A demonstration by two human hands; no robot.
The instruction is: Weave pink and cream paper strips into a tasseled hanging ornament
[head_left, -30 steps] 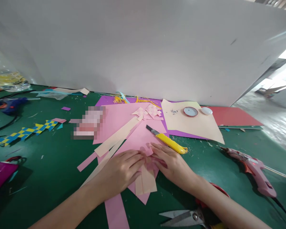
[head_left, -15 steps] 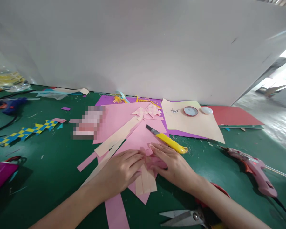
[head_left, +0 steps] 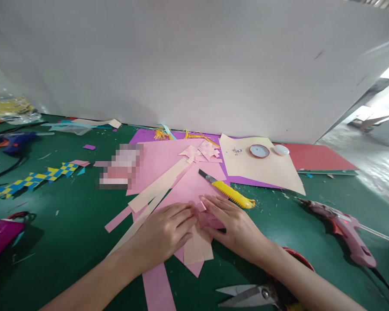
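pink and cream paper strips [head_left: 197, 252]: on green tabletop [head_left: 68, 224], under both hands.
left hand [head_left: 164, 235]: flat, unclenched, pressing strips.
right hand [head_left: 235, 224]: fingertips on strips; grip cannot be told.
yellow knife [head_left: 230, 193]: just beyond right hand.

woven paper strips [head_left: 199, 242] | pink and cream | flat on green mat, under fingers

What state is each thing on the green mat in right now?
left hand, flat, pressing on the paper strips
right hand, fingers stretched onto those strips
paper strips, pink and cream, interlaced, lying flat
utility knife, blade out, unheld
scissors, blades open, unheld
glue gun, on its side, unheld
woven band, blue and yellow, lying flat
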